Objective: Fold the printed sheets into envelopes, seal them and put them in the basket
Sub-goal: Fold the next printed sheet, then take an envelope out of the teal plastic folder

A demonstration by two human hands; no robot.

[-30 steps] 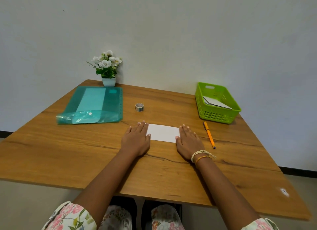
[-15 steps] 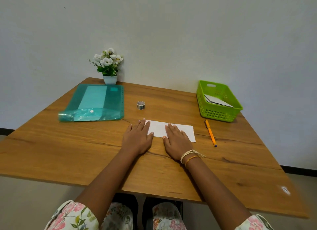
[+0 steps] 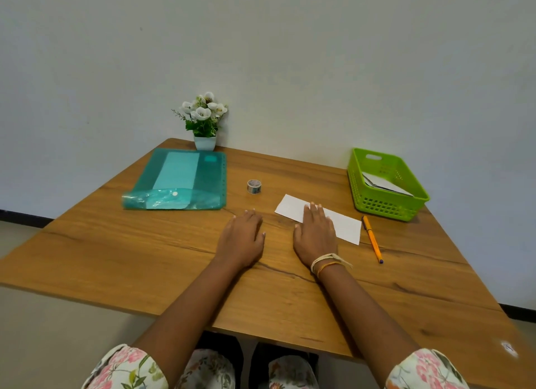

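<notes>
Teal folder lies at far left corner of the bench, spare sheets kept out of my way. Tape roll waits mid-bench, prob. for sealing. My left hand rests flat, holding nothing. Right hand, fingers spread, presses the folded sheet flat w/o gripping; it lies beside the pen, near the basket at far right.

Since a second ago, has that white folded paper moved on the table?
Yes. The folded paper has slid right under the right hand, toward the orange pen, and turned slightly.
</notes>
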